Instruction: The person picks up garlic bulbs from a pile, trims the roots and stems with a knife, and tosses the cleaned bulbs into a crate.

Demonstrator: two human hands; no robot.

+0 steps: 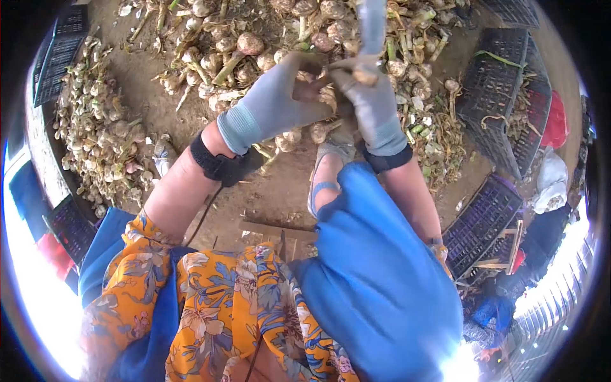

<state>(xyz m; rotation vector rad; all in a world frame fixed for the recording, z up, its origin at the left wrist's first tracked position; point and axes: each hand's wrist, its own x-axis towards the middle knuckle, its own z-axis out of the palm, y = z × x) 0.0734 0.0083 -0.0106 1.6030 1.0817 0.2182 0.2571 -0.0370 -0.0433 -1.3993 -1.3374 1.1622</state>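
My left hand [280, 99], in a grey glove with a light blue cuff, curls around a garlic bulb [327, 99] at the near edge of the heap. Its fingers partly hide the bulb and its stem. Close beside it, almost touching, my gloved right hand [372, 105] is closed on a knife [372, 28]. The broad blade points away from me and is blurred, and the brownish handle end shows between the fingers. Under and beyond both hands lies a heap of garlic [248, 44] with dry stems and leaves.
A second garlic pile [102, 127] lies on the left. Black plastic crates [493, 83] stand on the right, with a purplish crate [487, 213] nearer me. A white sack [551, 181] is at the far right. My blue-draped knee [382, 254] rises below my right hand.
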